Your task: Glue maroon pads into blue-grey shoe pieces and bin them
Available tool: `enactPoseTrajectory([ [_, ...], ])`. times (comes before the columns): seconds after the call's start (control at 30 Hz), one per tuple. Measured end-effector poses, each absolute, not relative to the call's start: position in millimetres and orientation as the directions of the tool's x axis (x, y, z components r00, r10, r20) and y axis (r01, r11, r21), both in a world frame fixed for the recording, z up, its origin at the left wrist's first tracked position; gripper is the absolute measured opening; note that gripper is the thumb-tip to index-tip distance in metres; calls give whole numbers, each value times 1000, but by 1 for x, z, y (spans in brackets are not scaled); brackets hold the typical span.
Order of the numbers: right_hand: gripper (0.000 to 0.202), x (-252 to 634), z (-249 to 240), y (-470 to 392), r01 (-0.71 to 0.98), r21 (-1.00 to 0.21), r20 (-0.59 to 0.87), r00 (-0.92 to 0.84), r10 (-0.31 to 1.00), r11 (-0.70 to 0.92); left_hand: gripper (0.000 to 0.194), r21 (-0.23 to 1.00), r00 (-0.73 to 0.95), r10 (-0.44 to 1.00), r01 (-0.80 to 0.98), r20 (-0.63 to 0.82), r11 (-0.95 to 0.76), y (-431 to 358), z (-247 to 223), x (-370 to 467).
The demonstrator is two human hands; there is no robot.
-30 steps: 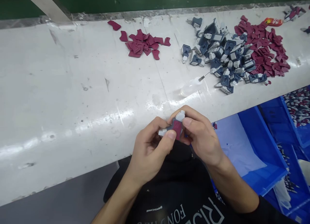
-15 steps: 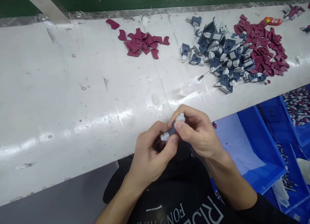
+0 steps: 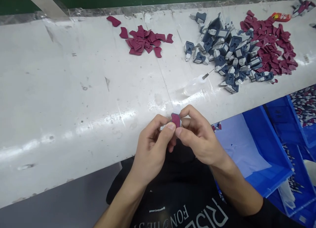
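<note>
Between my fingers is a small plastic part in grey and dark blue, its maroon face turned up toward me. My left hand pinches it from the left, thumb on the maroon face. From the right, my right hand grips its edge with thumb and index finger. Both hands are closed on it in front of the table's near edge. Ahead on the table lies a clear squeeze bottle with a needle tip. Beyond it is a heap of blue-and-grey plastic parts.
Maroon pieces lie in a small pile at the back and a larger pile at the right. A red-and-yellow wrapper is behind them. Blue bins stand below the white table on the right.
The part has been turned over in my fingers, so its maroon face now shows upward. My hands have shifted slightly around it. The piles stay as they were.
</note>
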State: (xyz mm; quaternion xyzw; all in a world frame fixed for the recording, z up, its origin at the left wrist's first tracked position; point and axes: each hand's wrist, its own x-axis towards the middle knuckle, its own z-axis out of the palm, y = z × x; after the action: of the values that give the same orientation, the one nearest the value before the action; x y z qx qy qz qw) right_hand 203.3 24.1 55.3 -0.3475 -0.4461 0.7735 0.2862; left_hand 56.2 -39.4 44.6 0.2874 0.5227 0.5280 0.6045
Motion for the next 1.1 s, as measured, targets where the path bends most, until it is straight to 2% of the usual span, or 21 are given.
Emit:
enactPoseTrajectory([
  [0.1,28,204,52,24,-164,-881,-268,-599,754,-444,35,918,-83,938,-254,-336,306,-38,49,55],
  [0.17,24,206,52,23,-124,-900,-275,-585,763,-419,34,923,-62,937,-208,-344,325,-37,54,53],
  [0.33,11,213,60,26,-20,-961,-223,-539,812,-277,16,951,-156,940,-105,-305,291,-33,65,49],
  [0.5,9,212,62,22,-34,-962,-223,-466,856,-270,19,947,-124,947,-163,-298,277,-33,68,50],
  [0.73,9,216,62,16,17,-962,-254,-417,873,-272,24,888,-60,939,-351,-338,297,-33,60,55],
  [0.8,8,217,63,16,17,-960,-260,-418,870,-279,24,898,-51,940,-319,-336,303,-33,59,56],
  [0.93,11,216,63,16,19,-955,-277,-408,870,-295,9,929,-117,941,-233,-319,286,-31,61,57],
  [1.1,10,215,57,15,-6,-944,-298,-421,857,-331,9,939,-162,934,-191,-319,288,-30,57,60],
])
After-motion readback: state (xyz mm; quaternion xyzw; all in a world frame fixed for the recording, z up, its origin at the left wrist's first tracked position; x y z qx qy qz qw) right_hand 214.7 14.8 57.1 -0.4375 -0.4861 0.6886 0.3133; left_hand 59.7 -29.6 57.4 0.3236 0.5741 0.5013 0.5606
